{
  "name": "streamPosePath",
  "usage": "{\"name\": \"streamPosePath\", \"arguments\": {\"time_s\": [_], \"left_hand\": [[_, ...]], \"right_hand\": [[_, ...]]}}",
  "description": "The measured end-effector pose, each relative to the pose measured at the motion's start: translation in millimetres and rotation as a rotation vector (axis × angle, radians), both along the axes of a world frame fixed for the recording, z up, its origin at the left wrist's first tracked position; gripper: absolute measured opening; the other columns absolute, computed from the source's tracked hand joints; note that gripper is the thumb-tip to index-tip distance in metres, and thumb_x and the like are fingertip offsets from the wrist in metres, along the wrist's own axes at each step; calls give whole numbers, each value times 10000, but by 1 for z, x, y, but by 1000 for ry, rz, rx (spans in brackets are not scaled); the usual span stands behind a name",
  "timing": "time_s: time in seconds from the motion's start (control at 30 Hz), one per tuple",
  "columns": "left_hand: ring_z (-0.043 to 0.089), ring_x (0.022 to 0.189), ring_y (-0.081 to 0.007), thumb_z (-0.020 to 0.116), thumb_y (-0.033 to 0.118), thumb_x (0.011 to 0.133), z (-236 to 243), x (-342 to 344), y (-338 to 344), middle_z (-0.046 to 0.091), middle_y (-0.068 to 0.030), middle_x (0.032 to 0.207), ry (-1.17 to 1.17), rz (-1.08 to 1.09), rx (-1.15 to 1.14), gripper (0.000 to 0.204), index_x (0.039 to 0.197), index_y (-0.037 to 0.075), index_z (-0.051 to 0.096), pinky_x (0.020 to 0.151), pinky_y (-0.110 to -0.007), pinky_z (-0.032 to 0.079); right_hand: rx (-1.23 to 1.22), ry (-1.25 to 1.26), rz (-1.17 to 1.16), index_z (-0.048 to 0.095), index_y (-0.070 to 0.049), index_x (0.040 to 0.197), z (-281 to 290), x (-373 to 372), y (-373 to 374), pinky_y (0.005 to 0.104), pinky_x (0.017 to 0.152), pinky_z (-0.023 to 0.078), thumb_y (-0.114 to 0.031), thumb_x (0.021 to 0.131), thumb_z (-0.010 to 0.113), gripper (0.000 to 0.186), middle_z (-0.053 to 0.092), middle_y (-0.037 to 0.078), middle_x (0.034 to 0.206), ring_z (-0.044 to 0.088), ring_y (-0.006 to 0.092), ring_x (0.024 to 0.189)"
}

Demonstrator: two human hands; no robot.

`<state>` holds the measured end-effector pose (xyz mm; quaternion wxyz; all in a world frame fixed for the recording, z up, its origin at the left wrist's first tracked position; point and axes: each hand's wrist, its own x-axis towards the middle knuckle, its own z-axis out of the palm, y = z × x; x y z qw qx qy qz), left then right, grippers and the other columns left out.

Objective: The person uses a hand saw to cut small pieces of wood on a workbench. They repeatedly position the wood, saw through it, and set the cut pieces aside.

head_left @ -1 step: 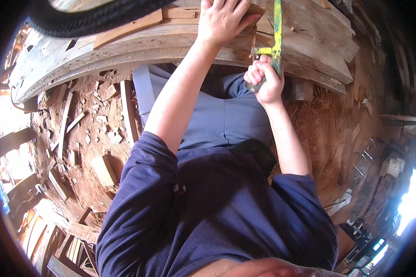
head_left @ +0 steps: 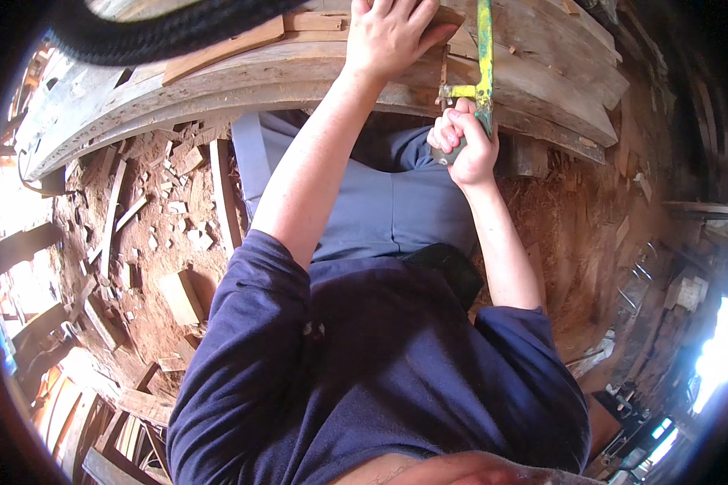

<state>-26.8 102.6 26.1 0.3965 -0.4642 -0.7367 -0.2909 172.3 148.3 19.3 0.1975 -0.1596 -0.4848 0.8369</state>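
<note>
My right hand point(head_left: 468, 144) is closed round the dark handle of a saw with a worn green and yellow frame point(head_left: 485, 50). The frame runs away from me past the top edge, and a yellow crosspiece joins it to a thin brown blade on its left. At top centre, my left hand point(head_left: 388, 34) lies with fingers apart on a small brown wood piece point(head_left: 447, 18). Its fingertips run out of the picture. The wood piece rests on a weathered plank bench point(head_left: 255, 87), beside the blade. Where the blade meets the wood is hard to make out.
Loose strips of wood point(head_left: 233, 50) lie on the bench to the left. A black braided hose or strap point(head_left: 170, 36) crosses the upper left. Wood offcuts point(head_left: 181, 297) and small chips litter the sawdust-covered floor point(head_left: 150, 275). More timber is stacked at lower left.
My right hand and the saw have shifted very slightly toward me. My left hand stays in place on the wood piece.
</note>
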Motion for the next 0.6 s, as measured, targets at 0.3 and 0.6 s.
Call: {"name": "streamPosePath", "arguments": {"time_s": [0.3,0.6], "left_hand": [[547,989,-293,682,559,892,-1,-6,5,573,-84,1038,31,40,-9,526,1189,129,623,782,-491,432],[549,980,-298,699,533,886,-1,-6,4,571,-97,1031,8,39,-25,524,1197,118,626,792,-498,434]], "right_hand": [[68,-30,-49,415,-136,699,-6,-8,12,285,512,335,-119,951,585,304,395,-22,579,387,97,503],[61,9,-125,511,-98,818,-4,6,-4,277,507,344,-74,945,650,190,447,-20,606,417,77,510]]}}
